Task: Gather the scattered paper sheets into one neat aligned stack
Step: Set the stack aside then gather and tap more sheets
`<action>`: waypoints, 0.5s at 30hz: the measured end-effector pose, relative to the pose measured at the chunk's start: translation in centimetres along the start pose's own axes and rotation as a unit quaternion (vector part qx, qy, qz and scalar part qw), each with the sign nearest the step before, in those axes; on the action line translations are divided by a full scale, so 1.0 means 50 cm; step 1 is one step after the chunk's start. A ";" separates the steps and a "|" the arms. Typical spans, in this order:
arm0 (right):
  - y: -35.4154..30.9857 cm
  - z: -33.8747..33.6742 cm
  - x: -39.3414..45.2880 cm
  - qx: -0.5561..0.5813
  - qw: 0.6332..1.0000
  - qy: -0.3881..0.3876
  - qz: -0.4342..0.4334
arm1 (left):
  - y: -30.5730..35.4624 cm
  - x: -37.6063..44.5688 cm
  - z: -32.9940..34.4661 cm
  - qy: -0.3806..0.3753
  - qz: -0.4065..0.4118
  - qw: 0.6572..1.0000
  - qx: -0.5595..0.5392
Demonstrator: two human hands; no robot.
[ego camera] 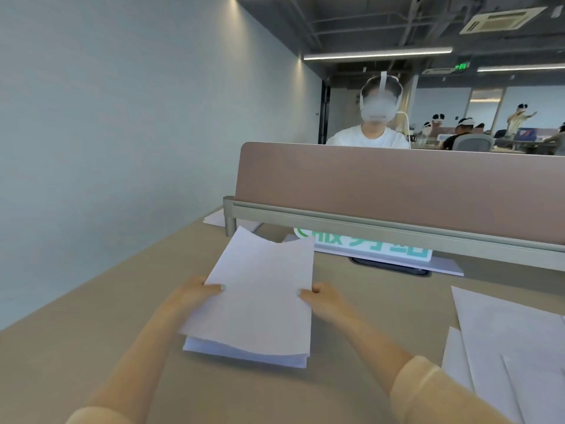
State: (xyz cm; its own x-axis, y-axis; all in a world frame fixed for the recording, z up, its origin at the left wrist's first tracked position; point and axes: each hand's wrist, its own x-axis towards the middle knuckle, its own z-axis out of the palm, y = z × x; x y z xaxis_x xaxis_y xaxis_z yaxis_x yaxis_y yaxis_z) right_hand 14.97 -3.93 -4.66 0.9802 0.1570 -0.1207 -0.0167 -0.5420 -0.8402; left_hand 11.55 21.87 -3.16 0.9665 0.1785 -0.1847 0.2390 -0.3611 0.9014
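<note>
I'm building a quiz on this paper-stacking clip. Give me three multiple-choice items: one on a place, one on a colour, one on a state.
1. Where do loose sheets still lie?
A. right of the held stack
B. on the floor
C. on the divider

2. The desk divider is
A. blue
B. pinkish brown
C. black

3. The stack is
A. untouched
B. gripped at both side edges
C. rolled up

Answers: 1 A, sheets lie by the desk's right edge. 2 B, its panel is pinkish brown. 3 B, left hand and right hand pinch its sides.
</note>
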 end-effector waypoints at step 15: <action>0.050 0.068 0.058 -0.124 0.984 0.100 0.083 | -0.077 0.085 0.020 0.100 0.055 0.989 0.091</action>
State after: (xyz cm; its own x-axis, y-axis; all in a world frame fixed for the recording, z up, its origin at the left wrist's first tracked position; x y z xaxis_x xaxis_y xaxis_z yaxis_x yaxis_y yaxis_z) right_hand 17.12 -2.01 -8.90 0.9876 -0.1032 -0.1186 -0.1561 -0.7344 -0.6605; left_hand 14.83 23.11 -7.82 0.9543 0.2988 0.0081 0.1635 -0.5443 0.8228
